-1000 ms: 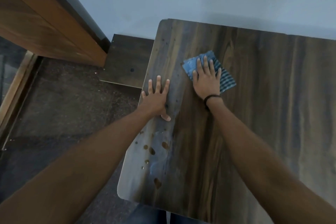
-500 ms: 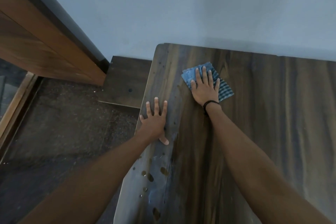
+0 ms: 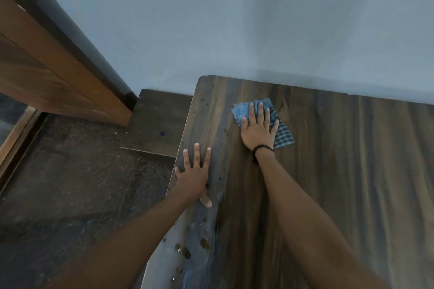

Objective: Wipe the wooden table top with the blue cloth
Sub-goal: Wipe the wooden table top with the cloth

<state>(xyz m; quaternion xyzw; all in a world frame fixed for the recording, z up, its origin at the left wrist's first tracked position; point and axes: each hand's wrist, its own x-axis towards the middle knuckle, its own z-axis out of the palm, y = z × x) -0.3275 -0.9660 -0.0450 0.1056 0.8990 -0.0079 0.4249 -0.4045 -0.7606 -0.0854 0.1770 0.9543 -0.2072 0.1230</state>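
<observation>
Head view: right hand point(image 3: 257, 131) presses the blue cloth point(image 3: 283, 132) flat, fingers straight and slightly apart, near the table's point(image 3: 352, 171) far left corner. Left hand point(image 3: 193, 177) lies flat by the left edge, fingers spread, beside what may be wet spots point(image 3: 185, 252).

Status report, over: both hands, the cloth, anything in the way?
Left hand open, flat on table edge. Right hand open, pressing blue cloth flat. Brown spots near left edge, not wiped.

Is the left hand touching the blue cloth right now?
Apart. The head view shows the left hand flat on the table near its left edge, with bare wood between it and the cloth under the right hand.
</observation>
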